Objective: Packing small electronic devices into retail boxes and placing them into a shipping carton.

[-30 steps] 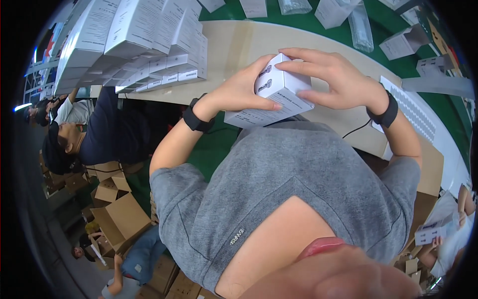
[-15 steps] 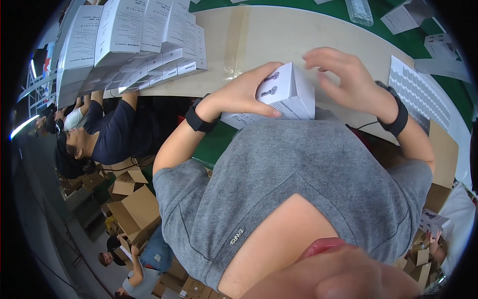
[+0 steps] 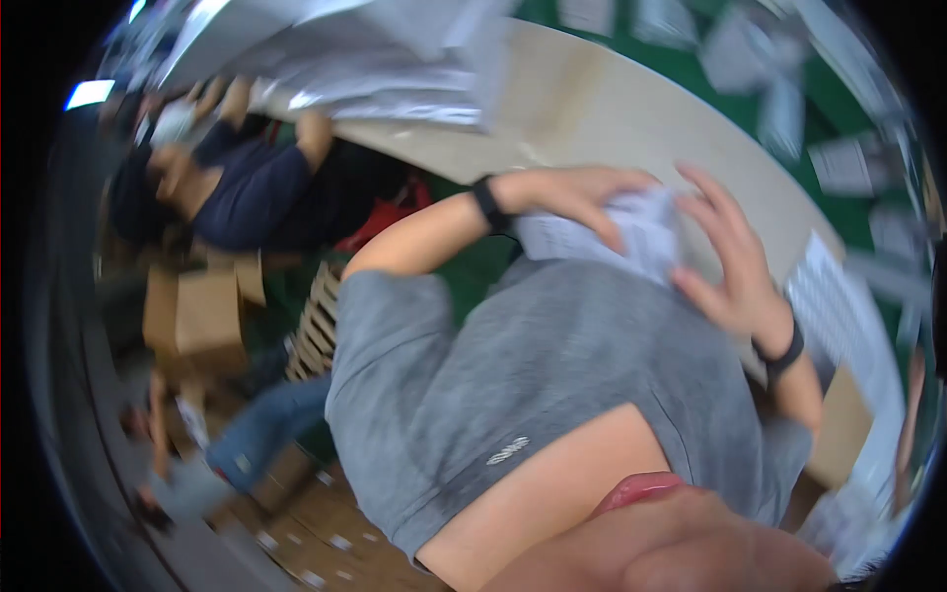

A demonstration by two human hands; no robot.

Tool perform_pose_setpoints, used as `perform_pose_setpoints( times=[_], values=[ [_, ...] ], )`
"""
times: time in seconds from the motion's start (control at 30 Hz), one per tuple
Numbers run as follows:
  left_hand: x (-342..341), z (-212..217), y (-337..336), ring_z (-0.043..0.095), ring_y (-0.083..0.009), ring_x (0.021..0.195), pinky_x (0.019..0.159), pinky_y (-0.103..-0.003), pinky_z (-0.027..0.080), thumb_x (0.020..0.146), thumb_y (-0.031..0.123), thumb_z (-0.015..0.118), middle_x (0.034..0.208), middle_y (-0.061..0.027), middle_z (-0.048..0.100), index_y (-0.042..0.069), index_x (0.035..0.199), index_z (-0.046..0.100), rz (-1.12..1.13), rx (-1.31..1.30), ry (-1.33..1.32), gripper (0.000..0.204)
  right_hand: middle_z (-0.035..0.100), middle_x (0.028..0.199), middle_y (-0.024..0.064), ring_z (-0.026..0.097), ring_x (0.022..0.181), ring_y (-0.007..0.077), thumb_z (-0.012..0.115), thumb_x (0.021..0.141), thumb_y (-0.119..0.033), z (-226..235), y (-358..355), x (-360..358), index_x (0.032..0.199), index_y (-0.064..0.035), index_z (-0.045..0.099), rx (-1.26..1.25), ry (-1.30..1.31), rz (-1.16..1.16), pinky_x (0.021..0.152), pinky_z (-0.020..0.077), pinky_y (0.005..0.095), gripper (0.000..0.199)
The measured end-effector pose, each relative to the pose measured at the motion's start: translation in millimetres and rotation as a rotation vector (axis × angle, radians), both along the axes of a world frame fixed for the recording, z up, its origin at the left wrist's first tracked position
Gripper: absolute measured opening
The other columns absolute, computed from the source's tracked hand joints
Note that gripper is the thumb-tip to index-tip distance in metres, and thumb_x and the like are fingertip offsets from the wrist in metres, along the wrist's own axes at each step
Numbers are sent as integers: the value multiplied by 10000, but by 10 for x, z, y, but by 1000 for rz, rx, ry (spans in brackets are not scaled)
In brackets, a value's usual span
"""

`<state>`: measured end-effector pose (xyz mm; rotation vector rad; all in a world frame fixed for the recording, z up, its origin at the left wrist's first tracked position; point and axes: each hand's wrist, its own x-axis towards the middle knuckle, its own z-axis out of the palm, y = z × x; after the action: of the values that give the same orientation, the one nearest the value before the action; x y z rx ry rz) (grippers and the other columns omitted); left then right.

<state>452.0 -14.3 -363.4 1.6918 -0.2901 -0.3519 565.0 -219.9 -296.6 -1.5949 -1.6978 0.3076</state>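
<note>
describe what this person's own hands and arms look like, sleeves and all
The left hand and right hand are bare, without gloves. A dark left wristband and dark right wristband circle the wrists. Left sleeve and right sleeve are short, grey fabric. Blur hides finer detail.

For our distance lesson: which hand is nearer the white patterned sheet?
Right. The right hand is just left of the white patterned sheet; the left hand is farther left, on the white box.

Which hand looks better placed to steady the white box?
Probably the left hand: it lies over the white box, thumb across it. The right hand has spread fingers at the box's right end; blur hides whether they touch.
</note>
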Motion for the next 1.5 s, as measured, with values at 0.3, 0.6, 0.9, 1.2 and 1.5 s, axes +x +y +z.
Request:
perform_pose_setpoints(
  times=[0.3,0.6,0.9,1.2,1.5],
  values=[
    [95,-360,-130,475,-202,1073,891,-314,389,718,299,679,1184,-143,489,-8,1257,398,-50,-147,155,680,564,970,176,551,892,309,626,725,-5,-36,-12,-109,852,36,536,-114,-67,64,772,439,372,161],
    [144,-290,138,402,-198,1163,946,-309,339,705,293,721,1304,-118,411,20,1333,316,-2,-150,-70,796,523,1051,147,478,1032,297,554,806,-190,-244,148,799,894,-15,490,-107,884,291,822,393,395,205],
    [387,-343,25,372,-198,1181,992,-288,284,666,196,770,1311,-105,401,47,1366,269,55,-111,-253,873,465,1210,202,408,1184,346,536,847,-299,-82,259,88,1197,7,462,149,304,-48,947,347,421,471],
    [535,-439,-167,495,-262,1060,874,-338,402,608,374,787,1134,-142,523,86,1253,427,233,70,-372,793,482,1216,165,439,1168,271,508,854,-255,-353,-2,537,1212,26,465,-202,960,-364,965,345,358,457],
    [46,96,-270,597,-338,828,710,-409,476,783,353,592,869,-192,618,18,970,582,839,434,-165,384,603,871,60,554,786,129,591,837,-125,-251,345,772,936,-8,614,163,242,-621,702,443,267,155]
  ],
)
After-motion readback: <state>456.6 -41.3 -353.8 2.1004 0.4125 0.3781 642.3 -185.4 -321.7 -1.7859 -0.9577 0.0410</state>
